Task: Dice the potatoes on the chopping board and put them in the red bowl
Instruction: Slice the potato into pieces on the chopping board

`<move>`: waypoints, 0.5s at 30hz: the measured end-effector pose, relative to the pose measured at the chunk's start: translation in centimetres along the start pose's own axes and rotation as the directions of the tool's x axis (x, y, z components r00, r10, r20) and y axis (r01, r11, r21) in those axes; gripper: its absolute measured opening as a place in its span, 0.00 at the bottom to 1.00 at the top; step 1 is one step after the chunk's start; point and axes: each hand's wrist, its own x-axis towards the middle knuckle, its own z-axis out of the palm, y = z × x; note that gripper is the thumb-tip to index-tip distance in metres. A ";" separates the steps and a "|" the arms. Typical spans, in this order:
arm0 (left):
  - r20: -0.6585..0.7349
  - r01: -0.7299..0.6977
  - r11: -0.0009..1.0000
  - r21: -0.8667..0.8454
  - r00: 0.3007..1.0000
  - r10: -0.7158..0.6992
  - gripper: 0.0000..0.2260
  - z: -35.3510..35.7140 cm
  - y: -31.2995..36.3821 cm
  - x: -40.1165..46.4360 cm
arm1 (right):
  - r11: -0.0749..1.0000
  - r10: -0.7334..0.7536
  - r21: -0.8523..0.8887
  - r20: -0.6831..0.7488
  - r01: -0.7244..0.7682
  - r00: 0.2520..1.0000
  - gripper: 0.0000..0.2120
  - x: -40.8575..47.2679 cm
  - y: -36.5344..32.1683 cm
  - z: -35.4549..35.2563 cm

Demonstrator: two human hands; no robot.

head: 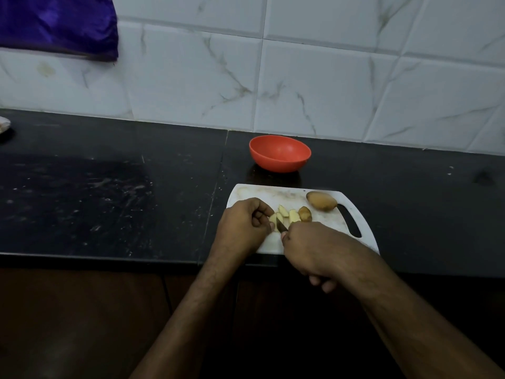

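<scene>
- A potato piece (273, 219) is pinned to the chopping board (276, 195) under the curled fingers (257, 214) of the left hand (243, 225).
- The knife (281, 225) is gripped in the right hand (314, 250); those fingers are wrapped tight around the handle, which is mostly hidden. The blade is seen set against the piece, just right of the left fingertips.
- Cut wedges (287, 213) and a skin-on end piece (305, 213) are found just beyond the blade; a whole potato (321, 201) lies further beyond and to the right, well clear of both hands.
- The red bowl (280, 153) is set on the dark surface (109, 187) past the board's far edge, and appears to be empty.
- Judgement: dicing is at an early stage; wedges must yet be cross-cut.
- Recommended: left fingertips are to be kept tucked back behind the knuckles, since the blade is worked very close to them.
- Recommended: each piece is to be laid on a flat cut face before pressure is applied, as rounded skin is judged liable to roll.
- Risk noted: the board's near edge is at the front edge of the surface; downward strokes are advised, not pushes.
</scene>
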 end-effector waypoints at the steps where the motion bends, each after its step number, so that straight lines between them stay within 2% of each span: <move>1: -0.007 -0.002 1.000 -0.002 1.000 0.002 0.08 0.1 0.0 -0.1 | 1.000 0.017 0.019 0.017 -0.017 1.000 0.15 0.1 0.2 0.2; 4: -0.028 -0.013 1.000 0.002 1.000 0.013 0.08 0.2 -0.2 -0.3 | 0.999 -0.030 0.045 0.003 0.030 1.000 0.12 -1.0 0.6 0.2; 8: -0.060 -0.017 1.000 0.026 0.998 0.018 0.08 0.3 -0.1 -0.6 | 0.994 -0.085 -0.069 -0.012 0.084 0.996 0.10 -3.1 1.2 0.8; 15: -0.082 -0.032 0.995 0.091 0.996 0.040 0.08 0.1 0.5 -1.2 | 0.982 -0.157 -0.120 -0.092 0.146 0.983 0.17 -4.8 3.0 0.6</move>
